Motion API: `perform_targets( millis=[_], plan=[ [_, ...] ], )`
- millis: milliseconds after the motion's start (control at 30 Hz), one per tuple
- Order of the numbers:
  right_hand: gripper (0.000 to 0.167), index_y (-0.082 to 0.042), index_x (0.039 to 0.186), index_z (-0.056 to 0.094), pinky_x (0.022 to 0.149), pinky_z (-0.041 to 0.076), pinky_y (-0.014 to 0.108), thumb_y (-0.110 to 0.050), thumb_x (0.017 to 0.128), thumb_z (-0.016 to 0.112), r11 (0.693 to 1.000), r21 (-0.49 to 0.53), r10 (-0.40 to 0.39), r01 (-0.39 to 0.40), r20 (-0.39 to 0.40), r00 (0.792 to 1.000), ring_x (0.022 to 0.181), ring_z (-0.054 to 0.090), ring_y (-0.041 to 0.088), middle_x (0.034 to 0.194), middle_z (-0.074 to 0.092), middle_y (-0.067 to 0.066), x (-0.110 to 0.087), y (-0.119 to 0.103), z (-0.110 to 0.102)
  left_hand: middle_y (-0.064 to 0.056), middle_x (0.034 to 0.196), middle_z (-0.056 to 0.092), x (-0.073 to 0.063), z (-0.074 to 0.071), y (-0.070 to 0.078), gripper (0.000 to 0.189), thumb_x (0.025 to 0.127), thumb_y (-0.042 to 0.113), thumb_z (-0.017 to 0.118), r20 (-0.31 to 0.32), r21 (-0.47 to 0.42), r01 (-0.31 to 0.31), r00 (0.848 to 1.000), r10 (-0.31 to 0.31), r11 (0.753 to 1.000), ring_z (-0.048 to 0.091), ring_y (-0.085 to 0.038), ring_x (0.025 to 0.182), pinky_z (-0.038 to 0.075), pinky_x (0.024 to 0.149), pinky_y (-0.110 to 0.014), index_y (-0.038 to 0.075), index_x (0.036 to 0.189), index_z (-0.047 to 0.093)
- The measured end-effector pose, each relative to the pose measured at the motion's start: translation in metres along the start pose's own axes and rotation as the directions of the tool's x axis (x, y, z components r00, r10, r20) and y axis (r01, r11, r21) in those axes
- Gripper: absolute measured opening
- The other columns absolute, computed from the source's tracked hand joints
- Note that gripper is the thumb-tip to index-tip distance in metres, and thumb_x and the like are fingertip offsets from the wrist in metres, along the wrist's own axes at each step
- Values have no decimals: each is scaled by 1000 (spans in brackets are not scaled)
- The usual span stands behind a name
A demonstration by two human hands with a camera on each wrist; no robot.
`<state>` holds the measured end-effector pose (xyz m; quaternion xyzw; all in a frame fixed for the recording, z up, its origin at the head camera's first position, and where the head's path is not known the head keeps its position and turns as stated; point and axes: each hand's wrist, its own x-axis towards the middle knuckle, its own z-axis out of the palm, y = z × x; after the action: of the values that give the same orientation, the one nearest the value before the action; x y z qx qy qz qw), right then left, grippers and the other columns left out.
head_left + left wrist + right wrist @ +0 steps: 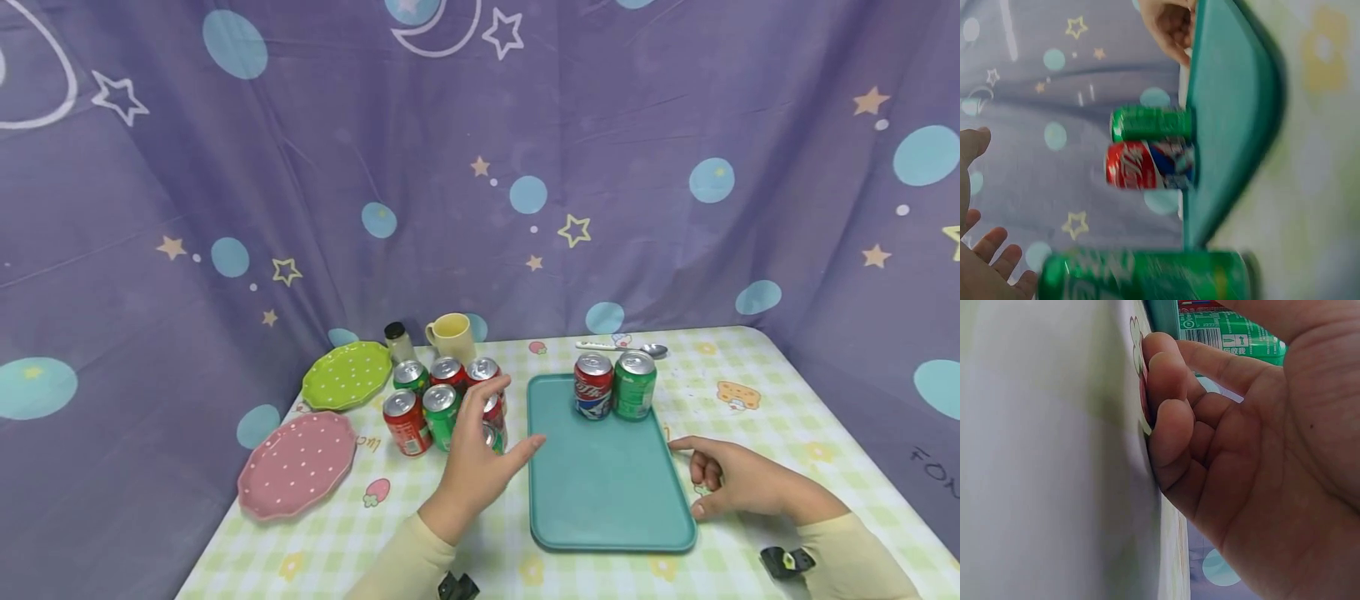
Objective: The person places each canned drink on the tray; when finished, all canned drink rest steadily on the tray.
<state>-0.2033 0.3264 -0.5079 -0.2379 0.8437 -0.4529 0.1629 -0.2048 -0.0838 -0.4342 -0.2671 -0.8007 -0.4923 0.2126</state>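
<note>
Looking from the head view, I see the left hand (472,458) spread, with its thumb well away from its fingers. It is in front of the right side of a bunch of cans (440,410), so it hides some of them. The tray (607,492) is just to the right of that hand. The right hand (738,479) is at the other side of the tray. Its pointing finger and thumb are at the edge, and the other fingers are bent. Maybe it is there so the tray won't slide. A red can (593,387) and a green can (634,387) stand side by side at the far end of the tray, maybe so that the near part is free for more. The bunch sits close to the tray on the counter (337,521), perhaps so it is easy to reach.

In the left wrist view, which is turned sideways, a near can (1144,275) shows big and green at the bottom. The left hand's fingers are by its top. I can't tell if they touch it. The two cans on the tray are farther off.

In the right wrist view, the right hand is low by the cloth (1054,456). Its bent fingers hold nothing that I can see. The tray's edge is just past the fingertips, with cans behind it.
</note>
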Motion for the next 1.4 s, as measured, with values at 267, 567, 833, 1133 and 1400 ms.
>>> perform_targets(
  millis=[267, 567, 833, 1133, 1400],
  plan=[
    [95, 10, 151, 41, 61, 45, 28, -18, 77, 93, 1000, 1, -9, 9, -6, 1000, 73, 51, 15, 96, 57, 12, 1, 1, 0, -5, 150, 52, -25, -25, -33, 80, 84, 24, 91, -12, 10, 97, 995, -97, 995, 53, -24, 135, 47, 109, -52, 17, 151, 48],
    [92, 10, 151, 41, 60, 45, 28, -19, 80, 92, 1000, -5, -26, 26, -4, 1000, 73, 52, 16, 96, 57, 10, 2, 1, 0, -3, 143, 57, -42, -35, -58, 79, 81, 27, 94, -1, -109, 225, 974, -226, 968, 55, -21, 131, 46, 110, -52, 14, 147, 52],
    [93, 12, 150, 41, 60, 45, 28, -18, 79, 92, 999, -3, -45, 45, 1, 999, 72, 52, 16, 95, 57, 10, 0, 1, 0, 2, 133, 61, -50, -39, -71, 70, 79, 28, 96, 72, -161, 347, 938, -340, 924, 60, -26, 125, 52, 105, -41, 24, 135, 55],
    [92, 12, 150, 40, 59, 45, 29, -18, 80, 92, 999, 6, -50, 50, 6, 999, 72, 52, 15, 96, 57, 11, -1, 3, 0, 0, 136, 57, -54, -38, -81, 80, 75, 33, 98, 128, -76, 375, 923, -363, 924, 59, -23, 123, 56, 101, -42, 22, 138, 51],
    [93, 12, 151, 40, 60, 45, 28, -18, 80, 92, 999, 5, -44, 44, 8, 999, 73, 52, 13, 97, 57, 11, 0, 4, 1, 0, 134, 59, -56, -36, -87, 80, 76, 32, 97, 166, -55, 387, 913, -374, 920, 63, -21, 120, 56, 99, -39, 22, 138, 50]
  ],
)
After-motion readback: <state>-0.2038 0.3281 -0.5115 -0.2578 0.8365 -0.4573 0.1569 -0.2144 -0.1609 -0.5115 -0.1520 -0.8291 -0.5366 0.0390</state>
